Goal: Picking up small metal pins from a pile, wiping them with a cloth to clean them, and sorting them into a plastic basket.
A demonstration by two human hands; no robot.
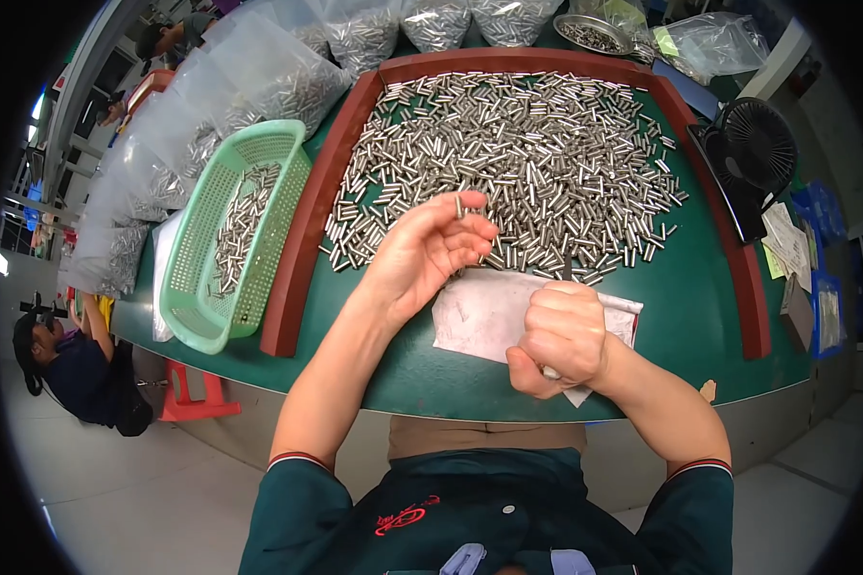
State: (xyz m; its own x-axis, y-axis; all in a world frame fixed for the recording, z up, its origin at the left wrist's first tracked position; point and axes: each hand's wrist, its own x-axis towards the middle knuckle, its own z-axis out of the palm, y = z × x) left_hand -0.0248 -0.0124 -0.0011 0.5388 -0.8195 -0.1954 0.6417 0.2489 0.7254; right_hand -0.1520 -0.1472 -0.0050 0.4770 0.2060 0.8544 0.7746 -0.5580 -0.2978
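My left hand (422, 254) is raised at the near edge of a wide spread of small metal pins (518, 144). Its fingers are curled, and one short metal pin (458, 207) is pinched at the fingertips. To its right, my right hand (564, 335) is closed in a fist above a stained whitish cloth (475, 316). A thin dark tip (568, 268) shows beyond the knuckles and a bit of white beside the thumb; the rest of what it grips is hidden. The cloth lies on the green tabletop (403, 379).
A dark red frame (302, 259) borders the pins on three sides. Left of it stands a green basket (187, 287) holding more pins. Clear bags of pins (297, 86) line the back and left. At right are a black fan (753, 144) and papers (786, 240). Another person (86, 369) sits far left.
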